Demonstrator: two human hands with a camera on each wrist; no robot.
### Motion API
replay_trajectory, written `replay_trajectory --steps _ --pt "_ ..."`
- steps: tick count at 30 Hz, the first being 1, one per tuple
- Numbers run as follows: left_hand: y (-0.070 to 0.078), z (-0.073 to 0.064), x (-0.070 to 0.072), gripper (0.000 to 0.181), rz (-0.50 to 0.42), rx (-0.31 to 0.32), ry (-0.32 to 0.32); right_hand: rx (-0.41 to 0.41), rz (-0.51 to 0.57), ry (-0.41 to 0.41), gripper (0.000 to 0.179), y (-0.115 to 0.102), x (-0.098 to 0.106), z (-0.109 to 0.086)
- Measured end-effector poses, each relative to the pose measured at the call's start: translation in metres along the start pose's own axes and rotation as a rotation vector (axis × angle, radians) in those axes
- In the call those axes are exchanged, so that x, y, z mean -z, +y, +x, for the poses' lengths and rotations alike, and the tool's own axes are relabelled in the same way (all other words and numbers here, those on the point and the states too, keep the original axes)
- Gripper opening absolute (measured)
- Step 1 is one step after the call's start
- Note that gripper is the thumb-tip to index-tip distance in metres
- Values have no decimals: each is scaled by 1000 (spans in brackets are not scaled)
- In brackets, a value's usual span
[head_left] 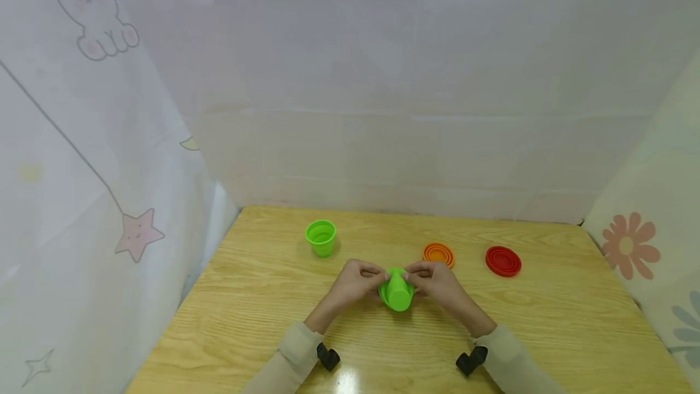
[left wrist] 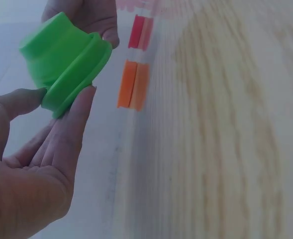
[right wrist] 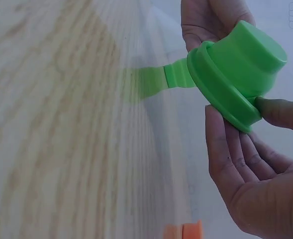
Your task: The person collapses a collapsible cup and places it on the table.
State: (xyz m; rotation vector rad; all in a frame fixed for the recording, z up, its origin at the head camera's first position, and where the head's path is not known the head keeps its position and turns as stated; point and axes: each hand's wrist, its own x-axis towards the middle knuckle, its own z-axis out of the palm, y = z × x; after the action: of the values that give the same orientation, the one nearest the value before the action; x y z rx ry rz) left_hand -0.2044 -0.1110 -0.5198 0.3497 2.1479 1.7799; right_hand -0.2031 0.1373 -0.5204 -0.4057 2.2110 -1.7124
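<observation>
Both hands hold one green collapsible cup (head_left: 398, 293) above the table, its base tilted toward me and its wide rim away. The left hand (head_left: 356, 283) pinches the rim on the left, thumb on the outer wall and fingers beneath. On the opposite side the right hand (head_left: 439, 284) grips the rim the same way. In the left wrist view the cup (left wrist: 61, 59) is partly folded, with a narrow base section standing out from the thick rim. The right wrist view shows the thumb pressed at the fold of the cup (right wrist: 236, 74).
A second green cup (head_left: 321, 238), expanded, stands upright at the back left of the wooden table (head_left: 246, 309). Flattened orange (head_left: 438, 253) and red (head_left: 503, 261) collapsible cups lie behind and to the right of the hands. Printed cloth (head_left: 350, 90) walls enclose the table.
</observation>
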Motion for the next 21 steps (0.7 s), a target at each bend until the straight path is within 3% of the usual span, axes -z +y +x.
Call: replay_trajectory --steps 5,9,13,21 --pt "0 0 1 26 97 -52 12 32 -55 13 31 -2 -1 0" --pt "0 0 1 24 120 -61 6 80 -112 17 26 1 -1 0" --pt "0 1 2 25 97 -57 -5 95 -135 27 27 2 -1 1" --pt "-5 3 6 29 -22 -9 -36 32 -17 -6 37 1 2 -1"
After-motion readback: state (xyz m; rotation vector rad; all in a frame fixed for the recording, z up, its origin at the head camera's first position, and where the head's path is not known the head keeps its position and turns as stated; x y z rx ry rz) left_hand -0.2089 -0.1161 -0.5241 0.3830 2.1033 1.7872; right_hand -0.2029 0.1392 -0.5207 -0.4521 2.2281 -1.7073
